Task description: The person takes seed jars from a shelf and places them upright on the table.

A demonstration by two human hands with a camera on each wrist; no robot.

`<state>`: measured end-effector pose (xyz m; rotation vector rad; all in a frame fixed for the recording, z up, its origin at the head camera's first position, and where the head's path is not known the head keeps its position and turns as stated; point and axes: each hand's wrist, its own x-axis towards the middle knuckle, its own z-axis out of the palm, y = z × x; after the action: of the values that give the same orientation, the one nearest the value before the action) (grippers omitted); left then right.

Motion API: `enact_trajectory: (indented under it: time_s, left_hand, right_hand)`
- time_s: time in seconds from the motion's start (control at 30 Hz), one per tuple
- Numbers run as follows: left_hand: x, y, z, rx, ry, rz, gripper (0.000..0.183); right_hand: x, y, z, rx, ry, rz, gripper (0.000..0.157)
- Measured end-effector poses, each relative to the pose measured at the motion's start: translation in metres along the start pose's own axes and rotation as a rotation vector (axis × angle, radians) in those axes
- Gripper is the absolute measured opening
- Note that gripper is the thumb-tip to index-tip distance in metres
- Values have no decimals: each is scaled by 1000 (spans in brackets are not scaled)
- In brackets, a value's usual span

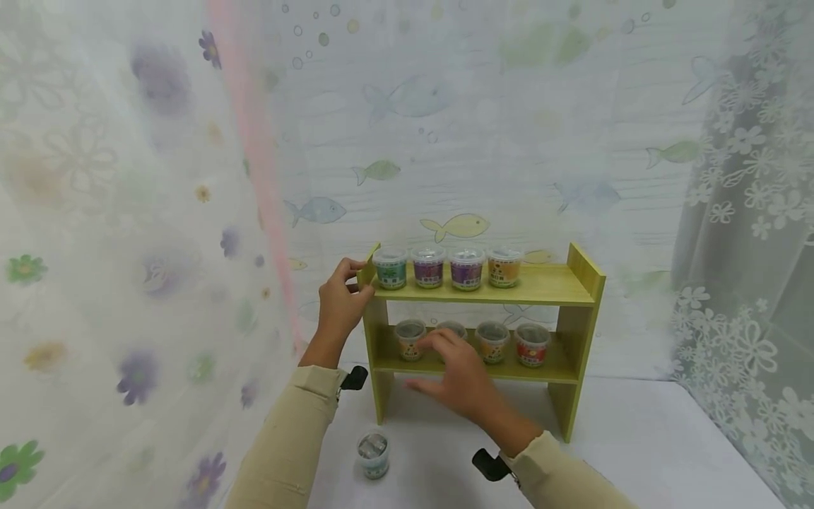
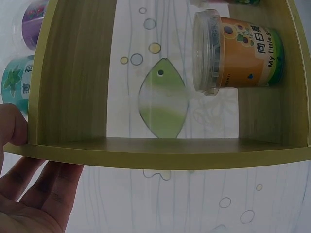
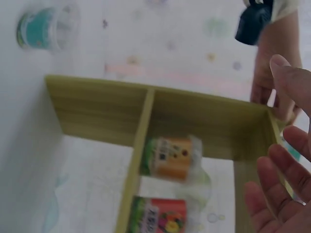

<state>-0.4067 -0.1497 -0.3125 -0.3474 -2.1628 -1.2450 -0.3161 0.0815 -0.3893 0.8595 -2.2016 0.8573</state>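
A small two-tier wooden shelf (image 1: 550,284) stands on the white surface. At its upper left corner my left hand (image 1: 340,304) grips the side panel, with the thumb (image 2: 13,127) on the inner side and fingers (image 2: 51,189) outside. My right hand (image 1: 467,378) hovers before the lower tier, holding nothing, its fingers loosely bent and spread. It partly hides one lower cup (image 1: 453,328). Beside it in the lower row show an orange-labelled cup (image 1: 410,346), another orange cup (image 1: 492,346) and a red cup (image 1: 532,348).
On the top tier stand a teal cup (image 1: 391,272), two purple cups (image 1: 467,274) and an orange cup (image 1: 504,271), all with clear lids. Another teal cup (image 1: 373,461) stands on the white tabletop (image 1: 642,417) at the front left. Patterned curtains (image 1: 127,212) hang around.
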Motion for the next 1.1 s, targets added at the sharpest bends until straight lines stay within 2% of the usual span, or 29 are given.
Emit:
enact_trajectory:
  time_s: [0.23,0.57,0.9,1.1]
  left_hand:
    - [-1,-2,-1,-2,6,4,37]
    - [-1,-3,-2,10,2,-5,38]
    - [1,-2,-1,9,17,12,37]
    - [1,-2,-1,-2,11,10,37]
  right_hand:
    - [17,12,-28,-34,108,-49,52]
    - [35,26,-65,-101,274,-30,51]
    - [47,48,-93,-116,402,36,44]
    - [55,62,-105,-126,495,97,46]
